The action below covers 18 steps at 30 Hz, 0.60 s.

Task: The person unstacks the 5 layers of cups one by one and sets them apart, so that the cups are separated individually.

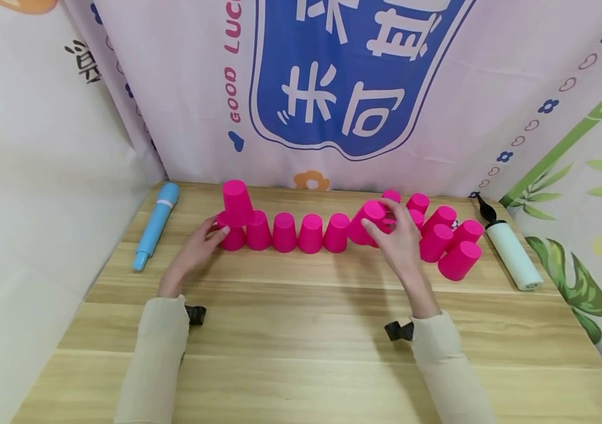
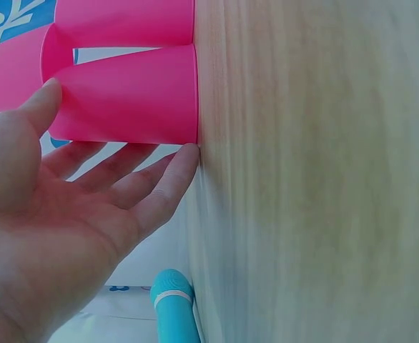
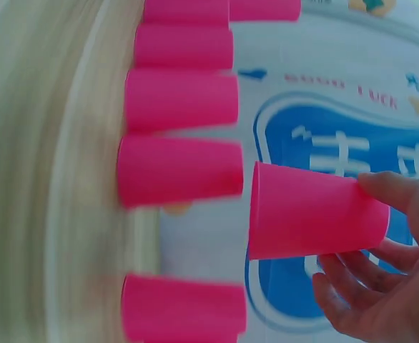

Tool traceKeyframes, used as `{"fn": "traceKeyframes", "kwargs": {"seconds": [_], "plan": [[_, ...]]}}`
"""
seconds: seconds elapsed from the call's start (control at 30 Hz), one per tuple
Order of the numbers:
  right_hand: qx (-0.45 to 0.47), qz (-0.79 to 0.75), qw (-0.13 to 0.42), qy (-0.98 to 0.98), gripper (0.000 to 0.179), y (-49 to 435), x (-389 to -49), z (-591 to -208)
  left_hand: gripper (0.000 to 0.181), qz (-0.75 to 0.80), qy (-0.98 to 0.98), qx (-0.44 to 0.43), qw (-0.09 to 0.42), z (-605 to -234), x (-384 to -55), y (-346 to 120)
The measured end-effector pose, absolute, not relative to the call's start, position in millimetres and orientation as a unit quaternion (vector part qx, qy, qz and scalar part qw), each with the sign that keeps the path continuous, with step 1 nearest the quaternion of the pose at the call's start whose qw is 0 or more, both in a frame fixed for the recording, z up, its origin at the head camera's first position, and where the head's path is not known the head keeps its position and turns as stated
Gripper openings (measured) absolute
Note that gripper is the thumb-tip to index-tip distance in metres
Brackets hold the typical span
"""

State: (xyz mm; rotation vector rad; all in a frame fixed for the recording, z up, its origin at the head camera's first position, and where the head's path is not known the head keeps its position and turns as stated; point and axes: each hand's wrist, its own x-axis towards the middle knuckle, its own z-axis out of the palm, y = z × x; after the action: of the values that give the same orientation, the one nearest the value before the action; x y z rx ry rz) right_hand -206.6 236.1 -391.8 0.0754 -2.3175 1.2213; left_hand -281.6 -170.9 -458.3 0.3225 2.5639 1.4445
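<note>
My left hand (image 1: pixel 193 252) is at the left end of a row of upside-down pink cups. Its thumb and fingertips touch the side of the end cup (image 2: pixel 127 96), fingers fairly straight. One cup (image 1: pixel 238 203) stands on top, bridging the first two cups of the row. With thumb and fingers, my right hand (image 1: pixel 400 242) grips another upside-down pink cup (image 3: pixel 313 213) near its base. That cup is raised a little above the row, tilted, towards the row's right end. In the right wrist view, a gap separates a row cup (image 3: pixel 181 170) from a cup lower down (image 3: pixel 184 307).
Several more upside-down pink cups (image 1: pixel 459 261) cluster to the right of my right hand. A pale hand pump (image 1: pixel 514 256) with a black nozzle lies beyond them. At the left lies a blue pump (image 1: pixel 155 227). A printed curtain (image 1: pixel 189 118) hangs behind the wooden table (image 1: pixel 290 353).
</note>
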Motion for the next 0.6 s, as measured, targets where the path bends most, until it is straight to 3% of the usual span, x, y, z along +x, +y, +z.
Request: {"fn": "traceKeyframes", "kwargs": {"seconds": [0.27, 0.6], "plan": [[-0.027, 0.397, 0.22, -0.891, 0.056, 275, -186, -408, 0.071, 0.483, 0.864, 0.108, 0.091, -457, -281, -170], [-0.064, 0.349, 0.159, -0.921, 0.059, 298, -187, -431, 0.073, 0.477, 0.868, 0.109, 0.088, -456, -281, -170]]}}
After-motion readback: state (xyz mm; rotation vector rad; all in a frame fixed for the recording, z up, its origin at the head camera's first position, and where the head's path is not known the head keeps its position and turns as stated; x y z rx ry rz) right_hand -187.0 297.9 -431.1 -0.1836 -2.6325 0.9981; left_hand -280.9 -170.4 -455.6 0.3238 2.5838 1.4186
